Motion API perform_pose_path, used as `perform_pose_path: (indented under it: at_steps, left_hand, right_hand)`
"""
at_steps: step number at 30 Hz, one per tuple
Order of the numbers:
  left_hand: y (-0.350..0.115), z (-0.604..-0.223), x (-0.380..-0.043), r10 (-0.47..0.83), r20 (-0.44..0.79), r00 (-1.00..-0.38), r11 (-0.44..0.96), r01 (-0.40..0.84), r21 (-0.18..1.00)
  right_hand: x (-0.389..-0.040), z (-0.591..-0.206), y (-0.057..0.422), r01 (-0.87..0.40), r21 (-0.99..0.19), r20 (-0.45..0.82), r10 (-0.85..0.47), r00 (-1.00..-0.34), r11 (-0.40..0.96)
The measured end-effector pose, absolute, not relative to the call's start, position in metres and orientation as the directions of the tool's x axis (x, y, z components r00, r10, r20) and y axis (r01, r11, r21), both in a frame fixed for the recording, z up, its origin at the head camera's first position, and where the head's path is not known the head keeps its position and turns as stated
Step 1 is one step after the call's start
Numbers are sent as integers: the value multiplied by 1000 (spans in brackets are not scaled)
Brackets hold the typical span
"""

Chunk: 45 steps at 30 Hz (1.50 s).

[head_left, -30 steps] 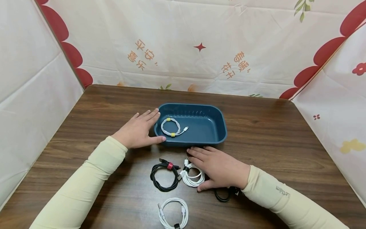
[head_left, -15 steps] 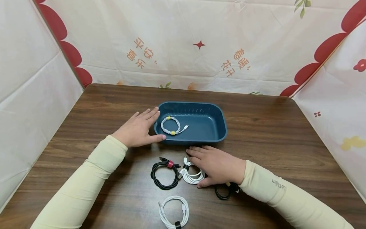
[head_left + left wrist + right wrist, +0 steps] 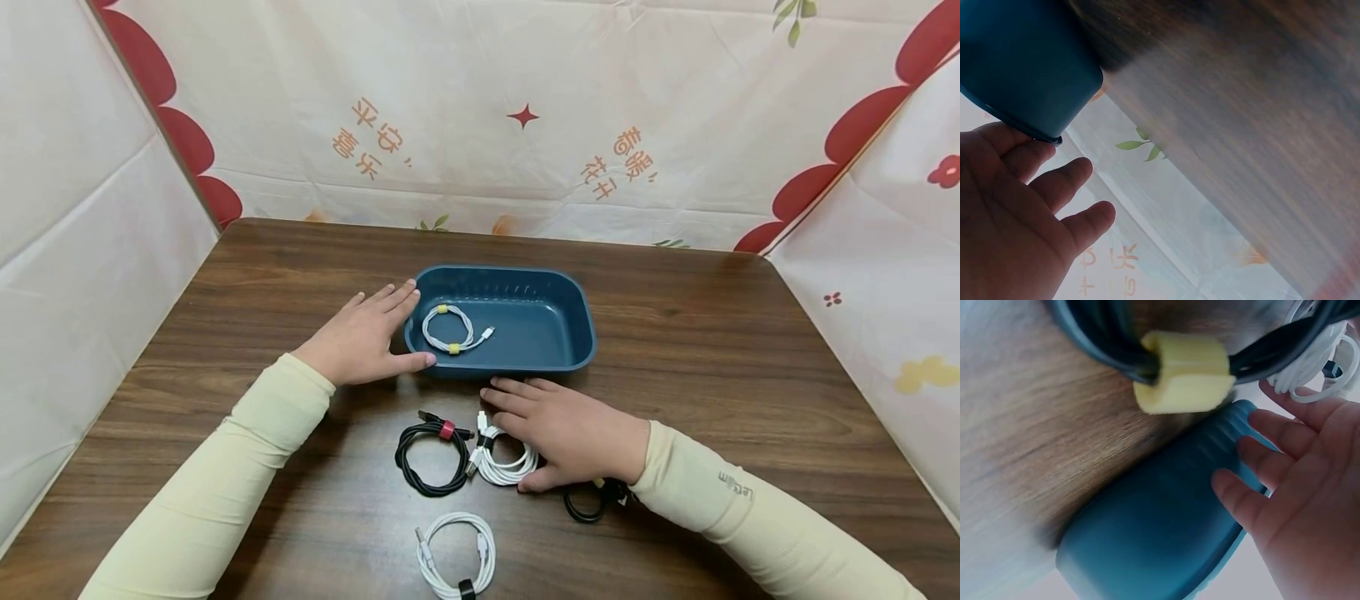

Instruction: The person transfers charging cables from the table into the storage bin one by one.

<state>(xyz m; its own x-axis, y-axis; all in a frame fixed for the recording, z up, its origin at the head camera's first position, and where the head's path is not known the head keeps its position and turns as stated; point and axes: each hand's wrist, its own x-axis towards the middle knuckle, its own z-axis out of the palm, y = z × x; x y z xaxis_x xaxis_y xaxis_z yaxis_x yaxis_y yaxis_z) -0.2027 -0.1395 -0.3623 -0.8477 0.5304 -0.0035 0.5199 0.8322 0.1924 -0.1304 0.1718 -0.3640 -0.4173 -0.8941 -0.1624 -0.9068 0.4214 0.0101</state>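
A blue plastic bin (image 3: 592, 346) stands mid-table. Inside it lies a coiled white cable (image 3: 453, 348) with yellow ties. My left hand (image 3: 363, 342) rests at the bin's left end, fingers spread and touching its rim. In front of the bin my right hand (image 3: 577, 429) reaches over the right side of a coiled white cable (image 3: 504, 478) with a black tie, fingers stretched forward and thumb at its edge. Partly hidden below my right wrist is a black cable coil (image 3: 585, 518); its yellow tie (image 3: 1185, 372) shows large in the right wrist view.
A black cable coil (image 3: 401, 467) with a red tie lies left of the white one. Nearer the front edge is another white cable coil (image 3: 491, 554) with a black tie. Printed cloth (image 3: 465, 167) hangs behind the wooden table (image 3: 697, 333).
My right hand has shifted slightly left, and the white cable's plug ends beside it have moved a little left as well. The left hand stays on the bin.
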Motion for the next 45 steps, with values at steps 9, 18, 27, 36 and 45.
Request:
perform_pose_path:
  at_steps: [9, 18, 27, 36, 45]
  left_hand:
    - [-139, -363, -202, 535, -14, -845, 830, 523, 191]
    - [-139, -364, -203, 543, -21, -840, 826, 530, 192]
    - [-140, -366, -201, 536, -23, -844, 830, 521, 198]
    - [-140, -364, -201, 542, -6, -840, 824, 531, 197]
    - [-140, -363, -201, 544, -1, -839, 824, 534, 188]
  right_hand:
    - [-125, -363, 172, -920, 32, -122, -912, -391, 390]
    - [-120, -360, 173, -929, 41, -51, -928, -369, 367]
    - [-119, -356, 172, -920, 53, -38, -919, -391, 389]
    - [-121, -345, 175, -914, 75, -36, -915, -403, 400]
    - [-127, -331, 177, -902, 104, -7, -907, -422, 419]
